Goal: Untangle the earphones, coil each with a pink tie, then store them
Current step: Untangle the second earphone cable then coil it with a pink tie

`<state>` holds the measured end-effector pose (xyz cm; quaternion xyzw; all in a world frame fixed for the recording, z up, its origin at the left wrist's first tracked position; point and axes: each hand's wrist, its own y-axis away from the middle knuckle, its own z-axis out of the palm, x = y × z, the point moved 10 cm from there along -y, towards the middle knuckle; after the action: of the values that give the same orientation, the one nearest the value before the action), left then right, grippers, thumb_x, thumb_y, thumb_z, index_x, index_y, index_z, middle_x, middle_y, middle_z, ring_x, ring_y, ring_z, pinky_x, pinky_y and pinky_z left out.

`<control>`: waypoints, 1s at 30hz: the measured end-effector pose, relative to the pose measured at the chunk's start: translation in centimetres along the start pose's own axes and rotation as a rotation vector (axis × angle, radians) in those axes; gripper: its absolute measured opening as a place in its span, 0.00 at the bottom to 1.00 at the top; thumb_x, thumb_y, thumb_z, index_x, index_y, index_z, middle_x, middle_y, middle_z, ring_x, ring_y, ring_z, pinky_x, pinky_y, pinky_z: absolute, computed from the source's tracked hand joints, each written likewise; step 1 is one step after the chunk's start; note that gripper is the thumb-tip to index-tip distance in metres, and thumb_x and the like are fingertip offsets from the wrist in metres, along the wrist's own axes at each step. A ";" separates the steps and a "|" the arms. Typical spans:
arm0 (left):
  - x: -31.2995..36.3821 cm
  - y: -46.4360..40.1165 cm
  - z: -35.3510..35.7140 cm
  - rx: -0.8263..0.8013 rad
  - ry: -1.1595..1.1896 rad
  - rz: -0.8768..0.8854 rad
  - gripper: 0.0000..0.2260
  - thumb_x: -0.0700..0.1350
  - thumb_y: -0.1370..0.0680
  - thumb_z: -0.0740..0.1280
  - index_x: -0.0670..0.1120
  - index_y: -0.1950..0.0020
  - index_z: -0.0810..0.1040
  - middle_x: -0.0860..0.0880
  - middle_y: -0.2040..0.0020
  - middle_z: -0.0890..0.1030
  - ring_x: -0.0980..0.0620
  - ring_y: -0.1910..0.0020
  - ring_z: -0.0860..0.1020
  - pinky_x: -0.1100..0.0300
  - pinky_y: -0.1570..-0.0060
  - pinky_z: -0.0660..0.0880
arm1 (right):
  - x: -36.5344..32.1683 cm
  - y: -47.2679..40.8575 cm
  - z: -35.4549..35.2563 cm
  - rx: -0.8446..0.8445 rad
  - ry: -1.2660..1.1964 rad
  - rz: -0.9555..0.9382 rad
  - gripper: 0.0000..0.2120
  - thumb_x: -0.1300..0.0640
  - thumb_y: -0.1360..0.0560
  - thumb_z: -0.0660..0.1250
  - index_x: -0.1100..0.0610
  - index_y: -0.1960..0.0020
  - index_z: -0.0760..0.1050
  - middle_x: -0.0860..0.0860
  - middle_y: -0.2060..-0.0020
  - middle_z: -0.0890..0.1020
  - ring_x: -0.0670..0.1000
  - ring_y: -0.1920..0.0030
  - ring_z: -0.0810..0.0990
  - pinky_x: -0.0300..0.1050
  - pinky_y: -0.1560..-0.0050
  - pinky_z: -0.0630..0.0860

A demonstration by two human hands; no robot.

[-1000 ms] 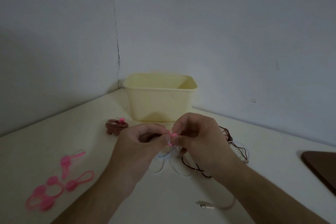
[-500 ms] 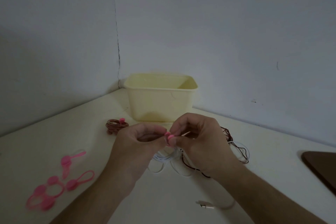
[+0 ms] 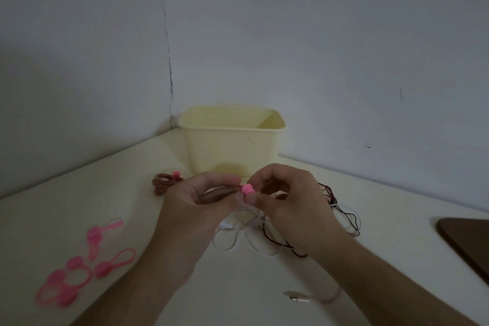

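nearest, a white cable plug (image 3: 295,298) lies alone on the bench (image 3: 238,299), its lead curving away under the right forearm. farther left sit the spare pink ties (image 3: 79,267); i count about four, though they overlap and the number is unsure. above mid-bench the left hand (image 3: 190,209) and the right hand (image 3: 293,204) meet fingertip to fingertip, both pinching one pink tie (image 3: 247,189) around a white earphone (image 3: 246,222) whose loops hang down between them onto the bench. just right of that, a dark red earphone (image 3: 338,209) sprawls loose, crossing the white loops under the right wrist. beyond the left hand one coiled brown earphone (image 3: 165,182) with its own pink tie rests near the single cream tub (image 3: 232,145) at the wall. that makes three earphones: one bound, one in hand, one loose. the risk, as i judge it, is the tie slipping out of the pinch so the white coil springs open, or the dark cord getting caught in the bundle because the two still overlap. a dark board (image 3: 468,243) shows at the right edge.
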<state>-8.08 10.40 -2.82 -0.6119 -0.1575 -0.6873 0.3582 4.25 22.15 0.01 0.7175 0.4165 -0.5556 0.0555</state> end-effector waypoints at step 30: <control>-3.4 -1.1 -0.1 -0.078 0.009 -0.124 0.07 0.38 0.22 0.72 0.43 0.47 0.88 0.39 0.48 0.88 0.37 0.44 0.85 0.36 0.33 0.76 | 0.4 -0.4 0.8 -0.080 -0.149 -0.071 0.07 0.65 0.24 0.77 0.54 0.57 0.85 0.52 0.62 0.87 0.57 0.57 0.85 0.55 0.53 0.82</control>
<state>-8.92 12.07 -5.87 -0.6114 -0.1665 -0.7165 0.2916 3.40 22.26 -0.48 0.6562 0.4583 -0.5918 0.0954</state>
